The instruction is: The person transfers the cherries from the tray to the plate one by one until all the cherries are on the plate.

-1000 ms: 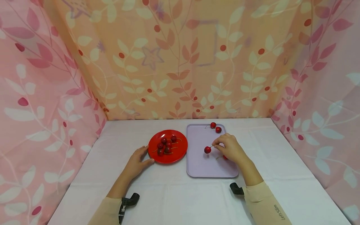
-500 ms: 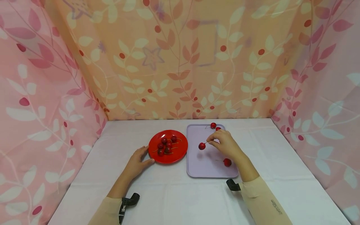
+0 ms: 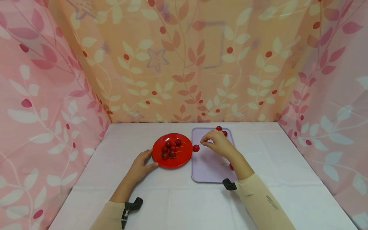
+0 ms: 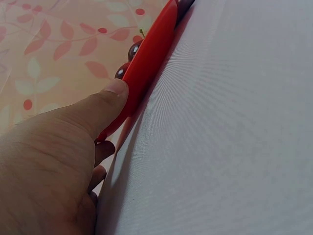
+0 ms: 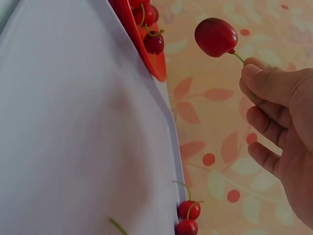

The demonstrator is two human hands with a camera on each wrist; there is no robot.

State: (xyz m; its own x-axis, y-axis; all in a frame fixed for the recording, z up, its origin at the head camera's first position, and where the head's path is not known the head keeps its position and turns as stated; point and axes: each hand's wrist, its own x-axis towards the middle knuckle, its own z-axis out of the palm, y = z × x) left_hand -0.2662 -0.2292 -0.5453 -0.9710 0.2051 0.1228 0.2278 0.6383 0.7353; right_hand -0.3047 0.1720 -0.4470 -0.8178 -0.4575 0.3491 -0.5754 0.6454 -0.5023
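In the head view, right of centre, the right hand (image 3: 218, 143) pinches a cherry (image 3: 196, 148) by its stem at the lilac tray's (image 3: 207, 169) left edge; the right forearm (image 3: 241, 166) partly hides another cherry (image 3: 231, 166). The left hand (image 3: 141, 166), thumb and fingers apart, touches a red plate (image 3: 178, 161) of cherries (image 3: 172, 149). In the left wrist view, the rim hides most cherries. In the right wrist view, the frame's top cuts the plate.

Plate (image 3: 178, 161): round, shiny red, lying flat just left of centre.
Held cherry (image 3: 196, 148): glossy red, green-stemmed, raised just right of the plate.
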